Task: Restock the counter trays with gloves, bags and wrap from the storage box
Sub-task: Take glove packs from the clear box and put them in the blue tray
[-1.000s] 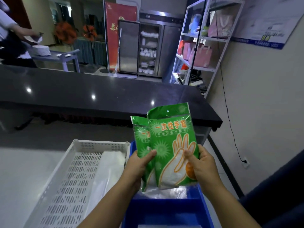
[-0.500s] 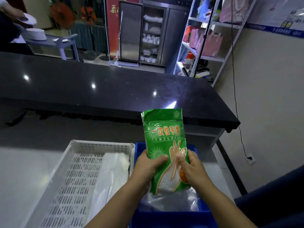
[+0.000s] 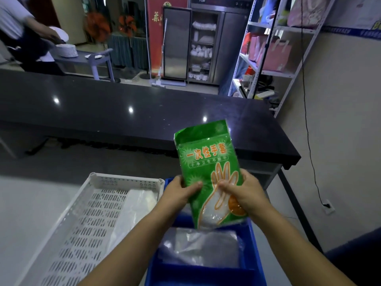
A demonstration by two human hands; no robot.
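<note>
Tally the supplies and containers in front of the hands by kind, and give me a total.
Green glove pack: 1, held by the left hand and right hand
White slotted tray: 1
Blue bin: 1
Clear plastic bundles: 2, one in the tray, one in the bin
Total: 5

The pale worktop (image 3: 26, 205) is carrying two containers side by side. A white slotted tray (image 3: 127, 179) is sitting toward the left, and a blue box (image 3: 255, 242) is sitting just beside it, nearer the right edge. Past the far edge, a glossy black counter (image 3: 144, 114) is running across, reflecting lights.
</note>
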